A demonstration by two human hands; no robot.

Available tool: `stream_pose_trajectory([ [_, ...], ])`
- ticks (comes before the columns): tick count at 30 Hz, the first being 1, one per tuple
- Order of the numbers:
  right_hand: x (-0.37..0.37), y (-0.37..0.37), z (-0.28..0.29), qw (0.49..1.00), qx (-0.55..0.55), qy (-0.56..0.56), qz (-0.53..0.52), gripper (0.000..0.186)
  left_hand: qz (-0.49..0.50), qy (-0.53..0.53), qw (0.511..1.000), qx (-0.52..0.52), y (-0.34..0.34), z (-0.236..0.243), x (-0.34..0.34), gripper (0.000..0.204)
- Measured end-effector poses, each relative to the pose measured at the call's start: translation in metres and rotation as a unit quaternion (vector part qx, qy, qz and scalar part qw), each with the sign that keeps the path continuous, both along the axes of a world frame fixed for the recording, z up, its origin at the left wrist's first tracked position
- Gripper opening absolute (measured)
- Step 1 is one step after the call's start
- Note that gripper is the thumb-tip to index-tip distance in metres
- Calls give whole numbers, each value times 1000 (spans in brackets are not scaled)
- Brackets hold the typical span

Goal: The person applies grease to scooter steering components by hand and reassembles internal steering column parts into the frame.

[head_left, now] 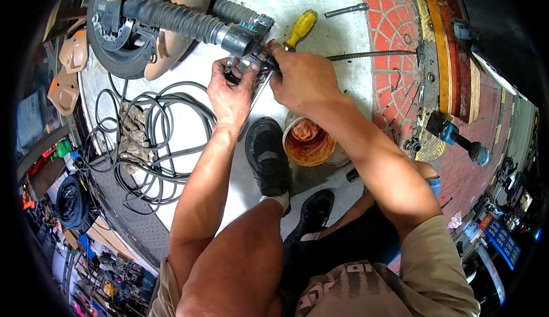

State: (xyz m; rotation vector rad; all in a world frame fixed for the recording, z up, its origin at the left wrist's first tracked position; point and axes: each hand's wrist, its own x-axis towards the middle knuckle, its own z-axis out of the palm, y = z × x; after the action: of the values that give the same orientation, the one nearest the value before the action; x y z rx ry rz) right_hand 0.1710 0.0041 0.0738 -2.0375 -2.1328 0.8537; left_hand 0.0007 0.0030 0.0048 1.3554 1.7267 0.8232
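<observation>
Head view: at left, a wheel (107,59) stands by a ribbed fork leg (177,20) that runs right to a metal clamp (235,41). Just below this clamp, the left hand (230,95) curls its fingers around a dark part (232,73); the right hand (304,78) bends its fingers at the clamp's right end, their exact hold hidden.

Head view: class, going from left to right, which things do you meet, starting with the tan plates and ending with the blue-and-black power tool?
Tan plates → wheel → left hand → right hand → blue-and-black power tool.
</observation>
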Motion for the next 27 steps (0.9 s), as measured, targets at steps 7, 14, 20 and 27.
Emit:
stream_pose_trajectory([
  [7,-9,-4,12,990,-50,-78,102,49,8,-9,1000,-17,-1,2,2,38],
  [14,0,5,18,1000,-9,8,-6,34,14,-1,999,-35,-2,6,-1,39],
  [20,13,20,-26,968,24,213,-133,36,0,-5,1000,-25,0,5,-2,39],
  [27,8,20,-30,956,6,258,-136,35,-11,13,1000,-14,0,8,-1,41],
])
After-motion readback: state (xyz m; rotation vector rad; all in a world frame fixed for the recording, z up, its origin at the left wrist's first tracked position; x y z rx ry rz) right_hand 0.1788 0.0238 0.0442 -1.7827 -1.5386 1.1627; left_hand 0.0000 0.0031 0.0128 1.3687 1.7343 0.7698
